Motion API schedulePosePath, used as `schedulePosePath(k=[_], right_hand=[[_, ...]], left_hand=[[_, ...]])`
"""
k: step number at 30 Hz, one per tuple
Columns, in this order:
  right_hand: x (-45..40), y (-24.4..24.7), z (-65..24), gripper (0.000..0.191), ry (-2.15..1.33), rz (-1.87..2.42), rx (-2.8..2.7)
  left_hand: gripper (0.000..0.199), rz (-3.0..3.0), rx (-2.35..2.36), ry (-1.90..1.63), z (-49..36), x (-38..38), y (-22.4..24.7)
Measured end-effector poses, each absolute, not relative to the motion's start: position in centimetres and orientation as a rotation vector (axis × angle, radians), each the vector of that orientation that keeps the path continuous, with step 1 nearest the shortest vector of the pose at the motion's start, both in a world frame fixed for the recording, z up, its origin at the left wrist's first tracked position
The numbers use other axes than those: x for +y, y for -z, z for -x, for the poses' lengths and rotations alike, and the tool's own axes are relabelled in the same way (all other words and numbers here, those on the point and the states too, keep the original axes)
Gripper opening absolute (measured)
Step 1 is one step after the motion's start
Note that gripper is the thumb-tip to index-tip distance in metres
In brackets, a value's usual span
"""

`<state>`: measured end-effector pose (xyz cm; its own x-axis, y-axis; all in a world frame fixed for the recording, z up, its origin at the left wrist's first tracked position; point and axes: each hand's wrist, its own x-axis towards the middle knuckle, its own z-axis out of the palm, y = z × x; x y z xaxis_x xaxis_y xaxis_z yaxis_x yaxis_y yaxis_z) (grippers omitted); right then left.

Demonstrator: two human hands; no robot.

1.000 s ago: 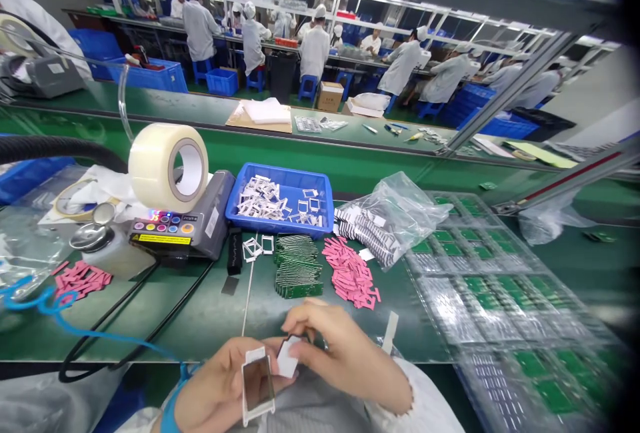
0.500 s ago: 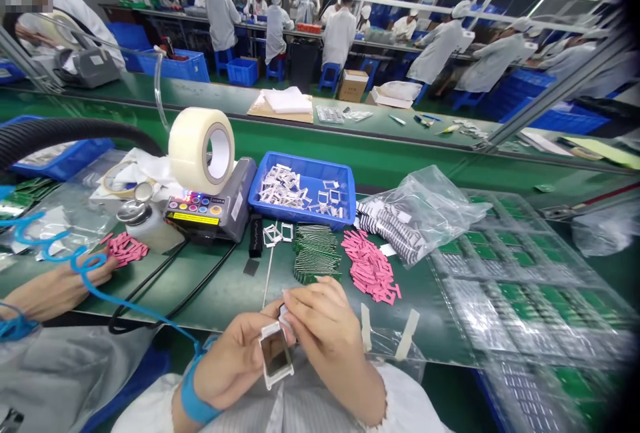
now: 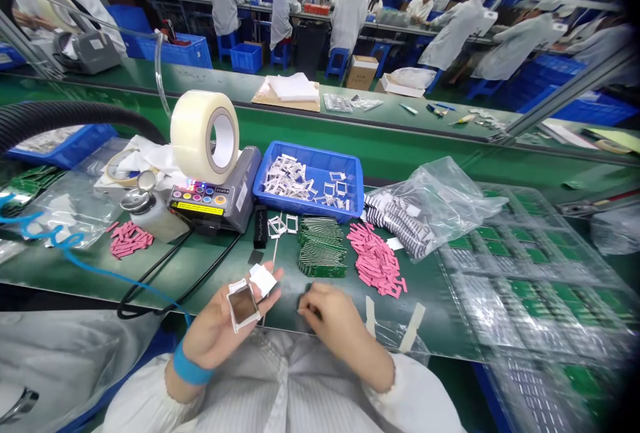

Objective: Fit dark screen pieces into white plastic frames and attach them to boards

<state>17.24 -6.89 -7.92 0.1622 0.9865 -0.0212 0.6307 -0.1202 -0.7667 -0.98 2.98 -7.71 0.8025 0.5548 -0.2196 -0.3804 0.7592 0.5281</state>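
On the upturned palm and fingers of my left hand [image 3: 220, 326] lie a white frame with a dark screen [image 3: 243, 305] and a small white piece [image 3: 263, 280]. A blue band circles that wrist. My right hand [image 3: 330, 313] is closed near the table's front edge, its fingertips pinched around something dark, too small to make out. Beyond the hands are a stack of green circuit boards [image 3: 323, 246], a pile of pink pieces [image 3: 377, 260], and some loose white frames [image 3: 283, 225] beside a black block [image 3: 261, 226].
A blue bin [image 3: 310, 203] of white frames stands behind, beside a tape dispenser [image 3: 215, 203] with a large roll [image 3: 200, 133]. Clear plastic bag [image 3: 440, 200] and trays of boards [image 3: 530, 273] lie right. Black cables [image 3: 200, 280] loop at left. Several people work in the background.
My hands have moved apart. My left hand has opened out flat under the pieces, while my right has drawn away to the right. The co-worker's hand at the left has left the view.
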Motion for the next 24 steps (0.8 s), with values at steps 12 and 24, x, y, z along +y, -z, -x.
schedulePosePath(k=[12, 24], right_hand=[[-5.6, 5.8, -15.0, 0.034, -1.684, 0.845, -0.404], [-7.1, 3.8, -16.2, 0.016, -0.748, 1.163, -0.974]], left_hand=[[0.038, -0.736, 0.276, -0.404, -0.2, 1.7, 7.6], [0.036, -0.597, 0.298, -0.541, -1.5, 1.8, 7.1]])
